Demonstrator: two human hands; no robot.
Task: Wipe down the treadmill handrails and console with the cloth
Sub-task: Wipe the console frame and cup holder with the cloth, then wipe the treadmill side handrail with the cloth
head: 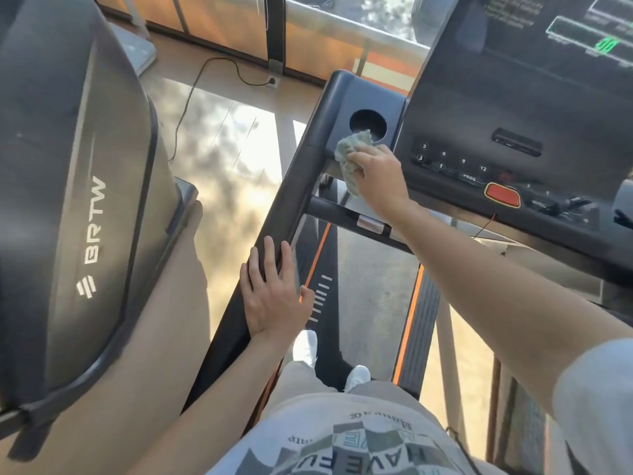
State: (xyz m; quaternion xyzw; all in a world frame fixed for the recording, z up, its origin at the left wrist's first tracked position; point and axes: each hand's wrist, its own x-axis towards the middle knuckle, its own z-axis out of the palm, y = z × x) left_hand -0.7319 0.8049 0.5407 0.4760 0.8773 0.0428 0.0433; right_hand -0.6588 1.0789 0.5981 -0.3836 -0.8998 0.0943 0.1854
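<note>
While the right hand [378, 178] grips a nubby cloth [351, 150] against the "PROG"-marked console [479, 108], the left hand [274, 296] lies flat on the matte black handrail [286, 200].

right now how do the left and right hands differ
The left hand lies flat, fingers straight, on the black handrail; the right hand grips a crumpled pale green cloth. The left hand is nearer the body; the right hand reaches forward beside the round cup holder. Both are bare.

right hand [378, 180] gripping cloth [352, 150], cup holder [368, 123]
</note>
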